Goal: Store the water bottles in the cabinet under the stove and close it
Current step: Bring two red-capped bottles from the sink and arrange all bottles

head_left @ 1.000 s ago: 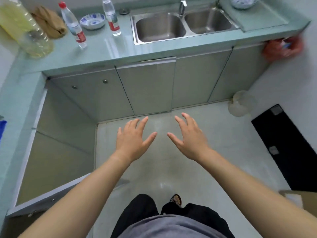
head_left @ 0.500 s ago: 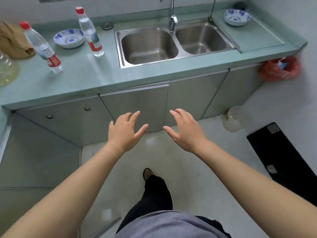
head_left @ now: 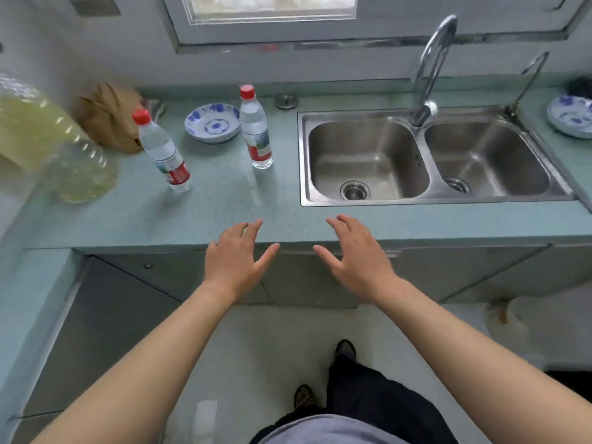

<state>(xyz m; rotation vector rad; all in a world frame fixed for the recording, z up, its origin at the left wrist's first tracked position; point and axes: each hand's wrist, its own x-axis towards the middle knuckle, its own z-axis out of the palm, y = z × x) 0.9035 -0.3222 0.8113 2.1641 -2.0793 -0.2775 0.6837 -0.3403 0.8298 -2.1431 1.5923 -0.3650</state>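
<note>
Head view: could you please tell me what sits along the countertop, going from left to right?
Large bottle of yellow liquid → brown bag → left water bottle → left bowl → right water bottle → double sink → right bowl.

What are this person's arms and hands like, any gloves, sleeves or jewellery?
Both are bare. The left hand and right hand carry no gloves, and no rings, watch or bracelet show. The forearms are uncovered; no sleeve reaches into view. Lower down there is a grey-blue top, dark trousers and dark patterned shoes.
</note>
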